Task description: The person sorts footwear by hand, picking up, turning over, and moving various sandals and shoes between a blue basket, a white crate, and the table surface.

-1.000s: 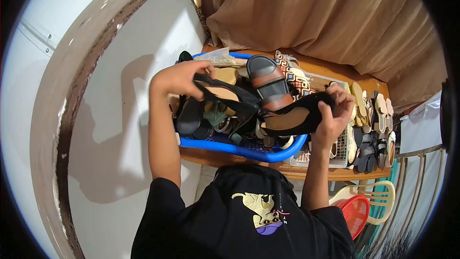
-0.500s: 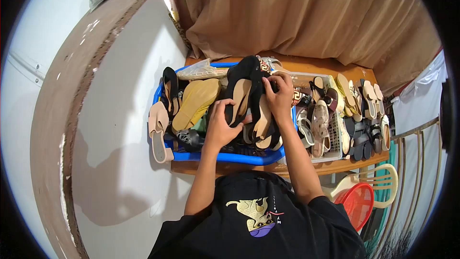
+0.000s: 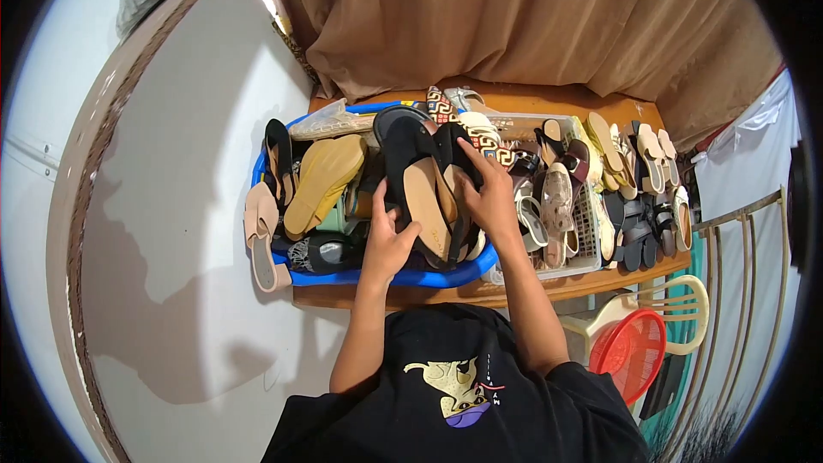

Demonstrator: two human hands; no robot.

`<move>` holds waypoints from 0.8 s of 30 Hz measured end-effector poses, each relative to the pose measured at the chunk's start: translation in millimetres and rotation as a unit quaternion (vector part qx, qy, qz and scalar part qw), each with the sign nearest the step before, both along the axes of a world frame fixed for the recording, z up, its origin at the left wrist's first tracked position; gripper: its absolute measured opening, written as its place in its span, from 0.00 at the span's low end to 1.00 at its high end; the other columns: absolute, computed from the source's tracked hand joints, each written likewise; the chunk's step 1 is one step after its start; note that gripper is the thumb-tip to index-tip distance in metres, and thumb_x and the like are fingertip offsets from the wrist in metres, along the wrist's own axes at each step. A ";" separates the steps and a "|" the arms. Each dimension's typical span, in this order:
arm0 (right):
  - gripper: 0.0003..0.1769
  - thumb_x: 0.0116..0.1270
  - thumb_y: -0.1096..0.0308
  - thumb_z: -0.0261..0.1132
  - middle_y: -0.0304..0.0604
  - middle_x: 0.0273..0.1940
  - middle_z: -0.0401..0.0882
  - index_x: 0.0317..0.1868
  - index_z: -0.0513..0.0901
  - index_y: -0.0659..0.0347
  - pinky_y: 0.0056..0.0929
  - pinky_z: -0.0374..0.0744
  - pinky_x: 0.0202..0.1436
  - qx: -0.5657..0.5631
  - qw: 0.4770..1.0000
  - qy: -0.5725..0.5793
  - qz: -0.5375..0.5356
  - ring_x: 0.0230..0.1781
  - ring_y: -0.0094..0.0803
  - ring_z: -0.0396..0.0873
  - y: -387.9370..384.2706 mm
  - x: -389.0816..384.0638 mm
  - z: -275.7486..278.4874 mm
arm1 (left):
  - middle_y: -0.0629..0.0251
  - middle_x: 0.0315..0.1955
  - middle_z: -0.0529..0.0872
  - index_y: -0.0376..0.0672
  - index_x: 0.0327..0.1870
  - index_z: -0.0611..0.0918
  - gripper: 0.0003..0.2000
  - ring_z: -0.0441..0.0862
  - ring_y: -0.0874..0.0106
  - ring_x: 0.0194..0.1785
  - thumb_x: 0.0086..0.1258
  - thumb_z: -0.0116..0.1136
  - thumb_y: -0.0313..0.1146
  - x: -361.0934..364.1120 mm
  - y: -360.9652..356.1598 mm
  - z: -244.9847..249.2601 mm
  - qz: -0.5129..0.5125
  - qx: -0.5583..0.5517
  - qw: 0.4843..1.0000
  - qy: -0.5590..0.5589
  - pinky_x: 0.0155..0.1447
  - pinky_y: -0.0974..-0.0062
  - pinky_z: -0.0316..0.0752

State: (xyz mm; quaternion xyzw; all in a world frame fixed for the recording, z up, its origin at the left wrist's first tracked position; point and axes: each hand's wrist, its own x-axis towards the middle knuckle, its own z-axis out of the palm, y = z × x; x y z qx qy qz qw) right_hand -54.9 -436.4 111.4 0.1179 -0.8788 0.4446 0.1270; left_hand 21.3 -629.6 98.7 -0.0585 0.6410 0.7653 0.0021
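A pair of black shoes (image 3: 423,197) with tan insoles is held side by side above the blue basket (image 3: 411,278). My left hand (image 3: 390,244) grips the left shoe near its heel, thumb against the inner side and fingers along the outer edge. My right hand (image 3: 490,199) is closed on the other black shoe (image 3: 457,147), fingers over its upper. Beside the pair in the basket lie a mustard-yellow shoe (image 3: 324,184) turned sole up and a black shoe with a glittery front (image 3: 326,253). A beige block-heel slide (image 3: 261,231) rests over the basket's left rim.
A white basket (image 3: 549,274) full of shoes stands to the right on the wooden table (image 3: 386,295). Several pairs, including black sandals (image 3: 636,231), line the table's right end. A red plastic basket (image 3: 630,356) sits on a cream chair (image 3: 690,313). A brown curtain (image 3: 514,26) hangs behind.
The two black shoes have been drawn closer together, their insoles now facing up more. My right hand has shifted lower along its shoe. The view has moved slightly.
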 end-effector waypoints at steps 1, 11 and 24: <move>0.31 0.69 0.74 0.69 0.60 0.51 0.86 0.73 0.80 0.49 0.42 0.81 0.56 -0.015 1.000 0.017 0.009 0.50 0.55 0.85 4.7 0.1 -1.9 | 0.48 0.65 0.77 0.33 0.82 0.53 0.43 0.79 0.64 0.66 0.65 0.58 0.17 4.2 3.6 -1.1 0.018 -0.008 1.000 -0.023 0.68 0.68 0.76; 0.23 0.69 0.75 0.69 0.53 0.43 0.86 0.64 0.84 0.60 0.35 0.80 0.44 -0.106 0.994 -0.005 -0.015 0.39 0.44 0.84 51.8 31.1 19.6 | 0.58 0.61 0.82 0.34 0.73 0.69 0.26 0.79 0.72 0.63 0.72 0.54 0.22 19.3 54.1 39.7 -0.017 0.124 0.992 0.026 0.70 0.72 0.72; 0.33 0.64 0.79 0.66 0.44 0.50 0.83 0.72 0.79 0.58 0.24 0.78 0.52 -0.321 0.944 -0.077 0.022 0.46 0.25 0.79 174.7 20.5 5.1 | 0.60 0.62 0.83 0.34 0.73 0.72 0.21 0.81 0.73 0.63 0.83 0.55 0.30 -20.0 214.2 -16.6 0.023 0.140 0.989 -0.038 0.68 0.73 0.74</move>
